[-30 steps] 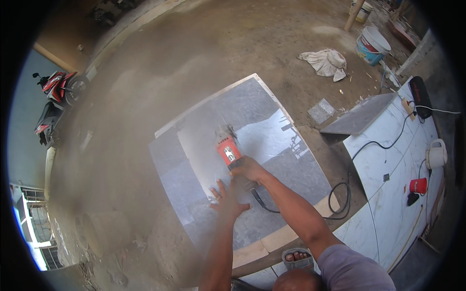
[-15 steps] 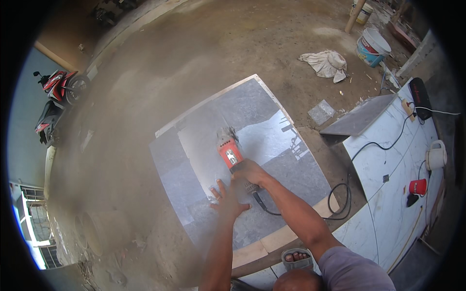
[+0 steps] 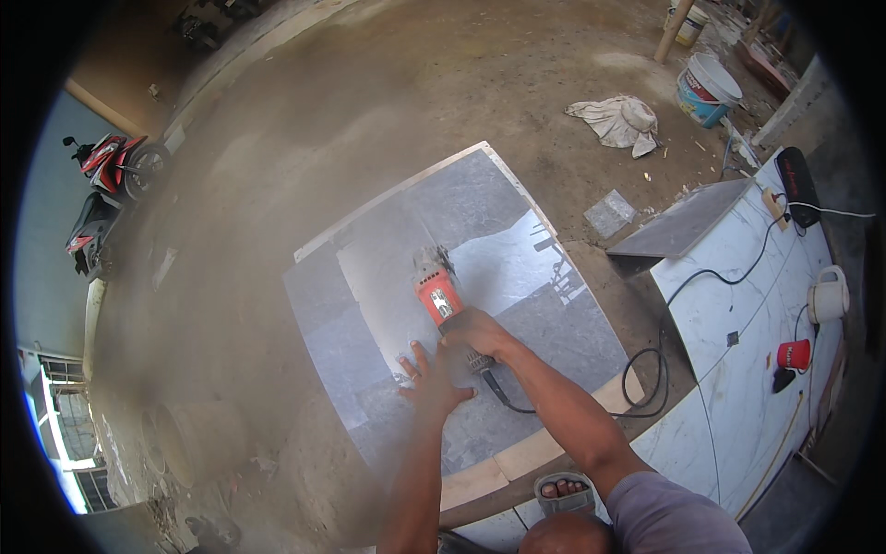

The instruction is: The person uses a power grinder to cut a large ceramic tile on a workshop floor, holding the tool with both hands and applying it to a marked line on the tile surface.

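My right hand is wrapped round a red angle grinder, its head low on a grey, glossy tile. Pale dust hazes the tile around the head and to its left. My left hand presses on the tile just left of the grinder, fingers spread and holding nothing, partly blurred by haze. A black cord runs from the grinder's rear across the tile to the right. Pale strips border the tile.
A white marble-look ledge at right bears a white jug, red cup, power strip and black case. Beyond are a leaning tile, cloth, bucket and post. Motorbikes stand at left.
The grinder and my right hand have shifted a little toward me, down the picture. My left hand stays spread in the same place on the tile.
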Available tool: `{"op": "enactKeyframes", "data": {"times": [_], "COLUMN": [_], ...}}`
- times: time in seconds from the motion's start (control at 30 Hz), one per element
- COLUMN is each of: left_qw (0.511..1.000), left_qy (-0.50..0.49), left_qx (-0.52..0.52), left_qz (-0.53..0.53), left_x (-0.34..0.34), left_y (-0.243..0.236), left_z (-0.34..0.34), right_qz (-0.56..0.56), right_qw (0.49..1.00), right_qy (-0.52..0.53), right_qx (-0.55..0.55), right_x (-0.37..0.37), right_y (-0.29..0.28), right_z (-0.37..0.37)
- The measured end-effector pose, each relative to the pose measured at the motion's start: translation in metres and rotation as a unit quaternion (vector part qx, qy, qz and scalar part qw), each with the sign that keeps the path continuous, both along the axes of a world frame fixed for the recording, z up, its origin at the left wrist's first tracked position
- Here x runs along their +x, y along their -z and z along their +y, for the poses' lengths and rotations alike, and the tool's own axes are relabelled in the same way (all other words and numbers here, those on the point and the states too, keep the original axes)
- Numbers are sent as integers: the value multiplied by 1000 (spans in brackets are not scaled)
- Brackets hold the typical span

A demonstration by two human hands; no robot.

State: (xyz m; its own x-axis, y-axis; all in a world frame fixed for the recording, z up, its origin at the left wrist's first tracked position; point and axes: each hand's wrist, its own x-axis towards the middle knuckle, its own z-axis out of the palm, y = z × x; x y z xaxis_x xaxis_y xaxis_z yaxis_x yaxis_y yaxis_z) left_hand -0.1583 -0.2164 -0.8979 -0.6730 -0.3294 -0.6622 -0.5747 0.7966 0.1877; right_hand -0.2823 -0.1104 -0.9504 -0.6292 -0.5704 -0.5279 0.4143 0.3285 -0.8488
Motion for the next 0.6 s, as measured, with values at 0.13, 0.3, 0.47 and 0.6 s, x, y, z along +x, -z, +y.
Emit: {"op": "enactKeyframes", "data": {"times": [0.13, 0.3, 0.47, 0.6], "left_qw": [1000, 1000, 1000, 1000], "left_qy": [0, 2, 3, 0], "left_qx": [0, 2, 2, 4], "left_qz": [1, 7, 2, -2], "left_x": [1, 0, 0, 0], "left_y": [-1, -2, -2, -3], "left_z": [0, -1, 0, 0], "right_qz": [-5, -8, -8, -11], "right_qw": [1000, 1000, 1000, 1000], "right_qy": [11, 8, -7, -1], "right_qx": [-16, -18, -22, -29], "right_x": [3, 6, 6, 9], "right_y": [-2, -2, -1, 1], "right_z": [2, 4, 6, 8]}}
